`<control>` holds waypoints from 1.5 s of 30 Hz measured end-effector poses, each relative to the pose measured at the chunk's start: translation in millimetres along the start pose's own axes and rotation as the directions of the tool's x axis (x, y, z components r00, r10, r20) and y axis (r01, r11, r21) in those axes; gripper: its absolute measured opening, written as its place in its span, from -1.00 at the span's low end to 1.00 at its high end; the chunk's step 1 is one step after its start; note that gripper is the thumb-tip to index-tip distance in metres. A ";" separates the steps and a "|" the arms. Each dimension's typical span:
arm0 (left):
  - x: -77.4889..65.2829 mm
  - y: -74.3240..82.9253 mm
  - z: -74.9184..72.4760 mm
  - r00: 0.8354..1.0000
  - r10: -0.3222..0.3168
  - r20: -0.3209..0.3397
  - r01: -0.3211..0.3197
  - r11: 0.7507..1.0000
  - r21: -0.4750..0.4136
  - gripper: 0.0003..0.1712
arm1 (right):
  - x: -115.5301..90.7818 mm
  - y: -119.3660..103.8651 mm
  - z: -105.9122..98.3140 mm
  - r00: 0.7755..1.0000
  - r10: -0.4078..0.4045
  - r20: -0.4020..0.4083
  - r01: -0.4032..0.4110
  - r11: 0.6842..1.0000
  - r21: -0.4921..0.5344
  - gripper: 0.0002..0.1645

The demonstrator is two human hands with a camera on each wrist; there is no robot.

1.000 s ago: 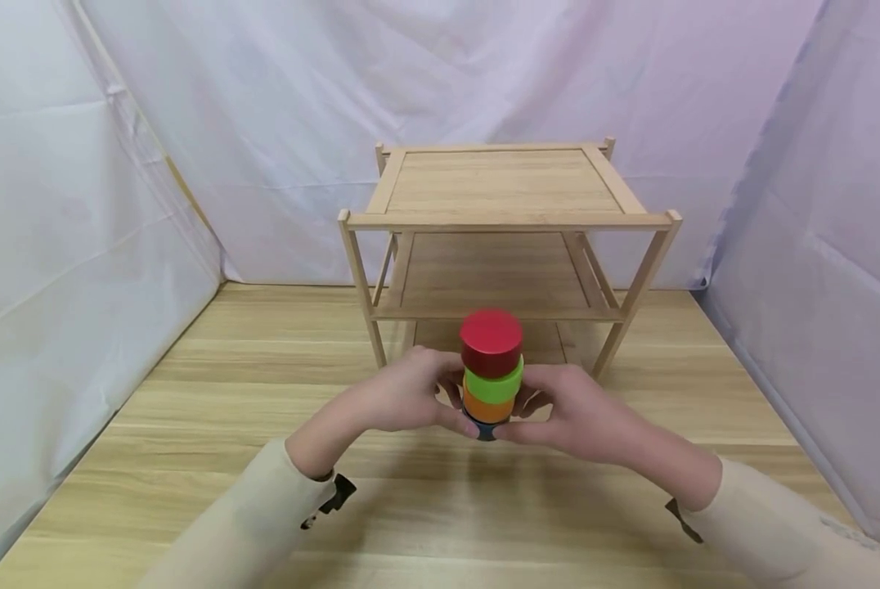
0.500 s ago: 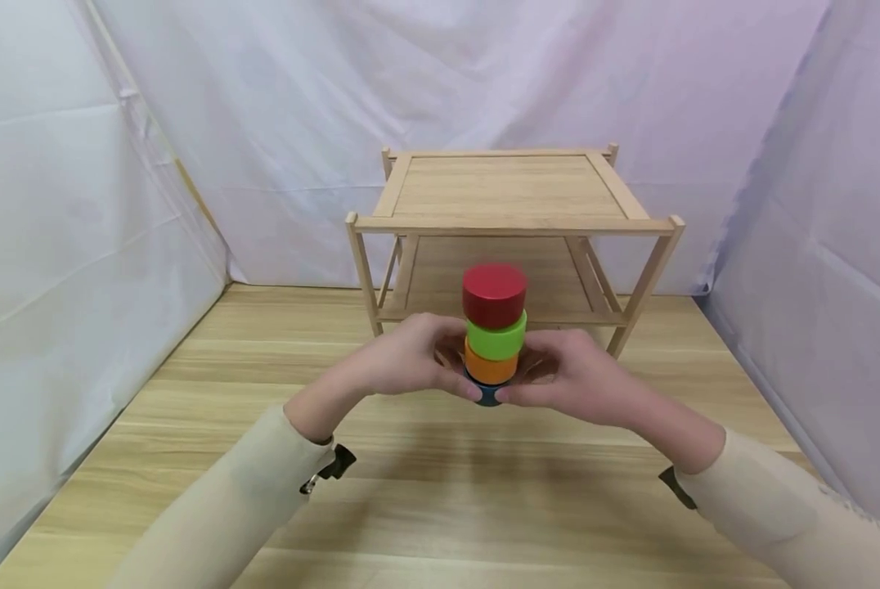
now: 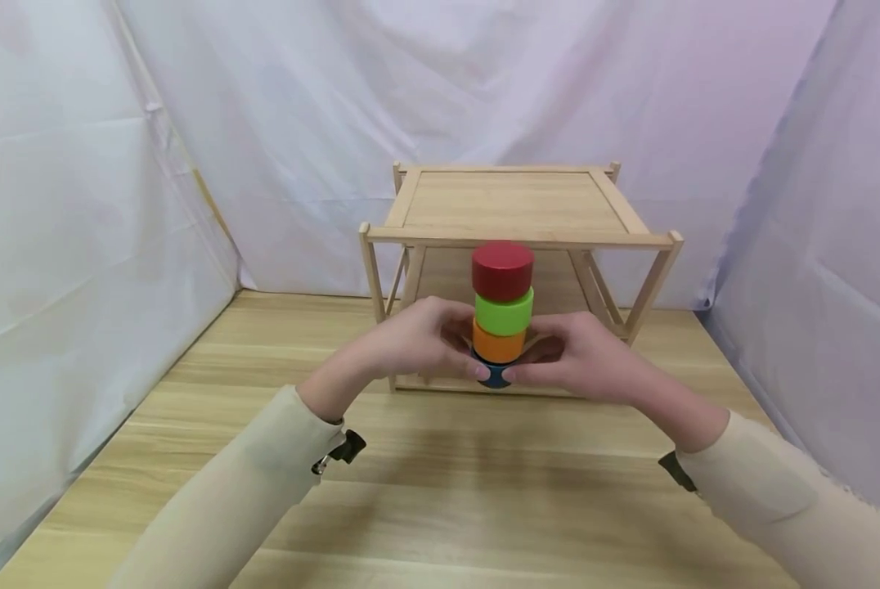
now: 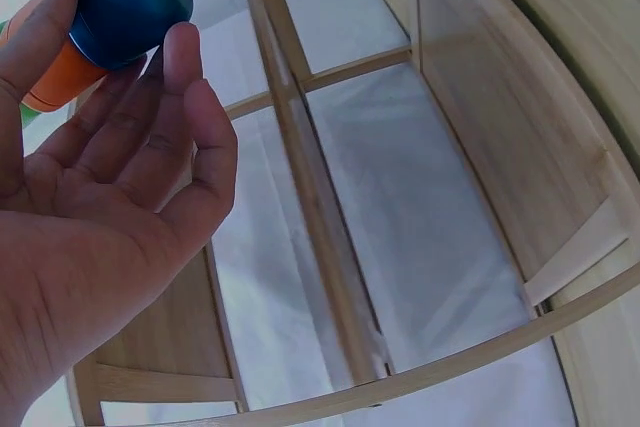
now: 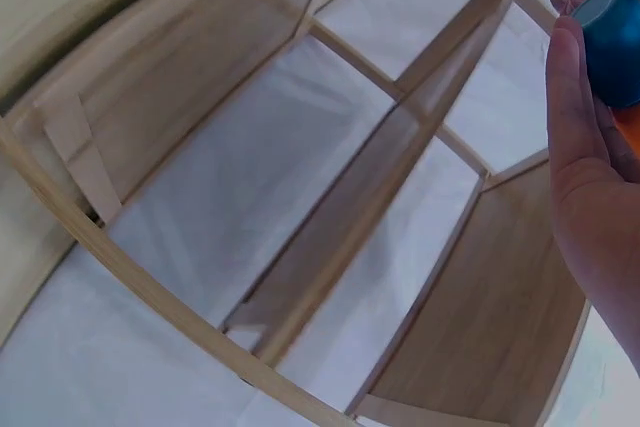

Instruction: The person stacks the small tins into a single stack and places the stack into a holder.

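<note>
A stack of round, cylinder-shaped blocks stands upright between my hands in the head view: a red block (image 3: 502,272) on top, then a green block (image 3: 504,315), an orange block (image 3: 498,343) and a blue block (image 3: 496,376) at the bottom. My left hand (image 3: 418,342) holds the stack from the left, thumb on the blue block. From the right, my right hand (image 3: 590,357) holds it too, its thumb close to the other. The stack is raised above the tabletop. In the left wrist view the smooth underside of the blue block (image 4: 130,2) shows beside the fingers.
Behind the stack stands a wooden shelf rack (image 3: 514,200) with a flat top and lower tiers, partly hidden by the hands. The wood-grain table (image 3: 440,507) stretches around it. White cloth (image 3: 300,123) hangs at the back and both sides.
Both hands have lifted the stack up and forward, from low before the rack to in front of its middle tier. The camera view has shifted slightly. The grip looks the same.
</note>
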State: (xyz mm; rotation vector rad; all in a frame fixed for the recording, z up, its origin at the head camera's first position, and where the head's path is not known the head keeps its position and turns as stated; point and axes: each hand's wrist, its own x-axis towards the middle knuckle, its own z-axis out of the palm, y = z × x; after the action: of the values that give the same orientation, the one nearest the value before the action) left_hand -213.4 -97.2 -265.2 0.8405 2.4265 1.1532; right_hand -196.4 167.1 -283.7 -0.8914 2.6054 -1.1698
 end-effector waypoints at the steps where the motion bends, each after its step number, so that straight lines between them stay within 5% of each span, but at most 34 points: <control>1: 0.7 1.1 -1.0 1.000 -0.007 -0.003 0.007 1.000 -0.004 -0.36 | 1.0 -0.3 -2.4 1.000 0.006 0.000 -0.006 1.000 -0.007 -0.46; 20: 2.1 32.9 -28.4 1.000 0.004 -0.003 -0.004 1.000 0.002 -0.47 | 10.4 -28.9 -38.3 0.999 -0.033 0.024 0.034 0.998 -0.047 -0.45; 31: 3.9 68.3 -56.3 0.999 0.052 0.014 -0.052 0.999 -0.001 -0.48 | 10.0 -69.8 -71.1 0.998 0.061 0.014 -0.059 0.994 -0.088 -0.48; 45: 28.2 85.4 -97.4 0.999 -0.006 -0.050 0.008 0.999 0.038 -0.44 | 48.9 -85.1 -102.9 0.997 0.072 -0.020 -0.074 0.989 -0.129 -0.58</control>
State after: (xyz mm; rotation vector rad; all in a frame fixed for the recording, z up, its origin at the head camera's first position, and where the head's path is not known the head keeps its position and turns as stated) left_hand -253.7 -94.4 -138.9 0.8228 2.4971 1.1421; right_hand -234.4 159.9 -146.8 -0.8056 2.7281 -1.0027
